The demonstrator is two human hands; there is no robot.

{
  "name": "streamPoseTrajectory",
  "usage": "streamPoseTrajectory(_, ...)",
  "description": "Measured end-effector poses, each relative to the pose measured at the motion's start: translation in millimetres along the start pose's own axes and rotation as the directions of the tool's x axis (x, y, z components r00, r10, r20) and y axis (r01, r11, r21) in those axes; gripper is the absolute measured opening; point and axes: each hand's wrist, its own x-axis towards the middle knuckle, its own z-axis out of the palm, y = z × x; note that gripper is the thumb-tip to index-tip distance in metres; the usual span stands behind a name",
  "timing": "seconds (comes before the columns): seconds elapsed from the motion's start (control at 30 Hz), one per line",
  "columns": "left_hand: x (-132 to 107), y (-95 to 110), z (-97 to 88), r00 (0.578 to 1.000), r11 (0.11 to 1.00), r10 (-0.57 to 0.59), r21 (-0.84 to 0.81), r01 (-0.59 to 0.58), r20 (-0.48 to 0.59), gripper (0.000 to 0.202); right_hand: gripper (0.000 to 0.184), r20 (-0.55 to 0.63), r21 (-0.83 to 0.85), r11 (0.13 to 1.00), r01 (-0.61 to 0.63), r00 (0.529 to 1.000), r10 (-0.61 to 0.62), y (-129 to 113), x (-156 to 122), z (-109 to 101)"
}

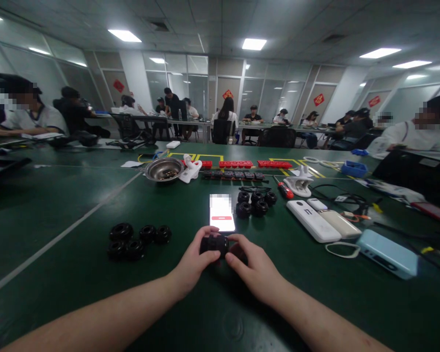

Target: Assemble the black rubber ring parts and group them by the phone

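Just above the near part of the table, my left hand point(193, 256) grips a black ribbed cylindrical part point(215, 243), thumb in front and fingers behind. The thumb and forefinger of my right hand point(254, 264) close around its right end. Beyond it lies a phone point(222, 213) with a lit screen. Several black ring-shaped parts point(135, 248) form a group on the left. Another group of black ring-shaped parts point(257, 205) sits right of the phone. My palms and the part's underside are hidden.
A metal bowl point(164, 171) with small pieces stands beyond the left group. Red trays point(235, 164) and a black strip point(233, 176) line the back. On the right are a screwdriver point(286, 190), a white power bank point(311, 221), a blue box point(387, 253) and cables. Other people sit around.
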Motion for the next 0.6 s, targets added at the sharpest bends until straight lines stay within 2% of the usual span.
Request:
streamPoseTrajectory(0.03, -2, 0, 0.5, 0.999, 0.999, 0.031, 0.019, -0.031, 0.019, 0.039, 0.02, 0.032, 0.009, 1.0, -0.012, 0.999, 0.012, 0, 1, -1)
streamPoseTrajectory(0.1, -4, -1, 2.0, 0.996, 0.995, 0.077, 0.057, -0.08, 0.054, 0.041, 0.02, 0.062, 0.013, 1.0, -0.009, 0.998, 0.008, 0, 1, -2)
streamPoseTrajectory(0.17, -4, -1, 3.3, 0.996, 0.995, 0.069, 0.064, -0.072, 0.058, 0.04, 0.015, 0.042, -0.003, 1.0, -0.009, 0.999, 0.009, -1, 0, -3)
streamPoseTrajectory(0.2, -3, -2, 3.6, 0.998, 0.998, 0.038, 0.053, -0.041, 0.047, 0.038, 0.012, 0.021, -0.018, 1.0, -0.002, 1.0, 0.002, -2, 0, -3)
streamPoseTrajectory(0.3, 3, -2, 3.9, 0.995, 0.996, -0.089, 0.012, 0.089, 0.036, 0.035, 0.033, -0.034, -0.067, 0.993, 0.097, 0.994, -0.1, -4, -3, -2)
streamPoseTrajectory(0.4, 7, -1, 4.3, 0.986, 0.986, -0.164, 0.016, 0.164, 0.035, 0.031, 0.042, -0.049, -0.068, 0.98, 0.186, 0.981, -0.189, -4, -4, 0)
streamPoseTrajectory(0.5, 6, 2, 4.6, 0.986, 0.986, -0.167, 0.014, 0.167, -0.008, 0.028, 0.048, -0.056, -0.07, 0.992, 0.1, 0.993, -0.104, -3, -4, 1)
streamPoseTrajectory(0.53, 5, 2, 4.3, 0.986, 0.986, -0.165, 0.002, 0.165, -0.019, 0.03, 0.044, -0.04, -0.072, 0.996, 0.051, 0.998, -0.054, -3, -3, 1)
streamPoseTrajectory(0.6, 4, 3, 3.1, 0.988, 0.988, -0.152, -0.039, 0.151, -0.026, 0.036, 0.026, 0.021, -0.08, 0.997, -0.018, 1.0, 0.02, -1, 0, 0)
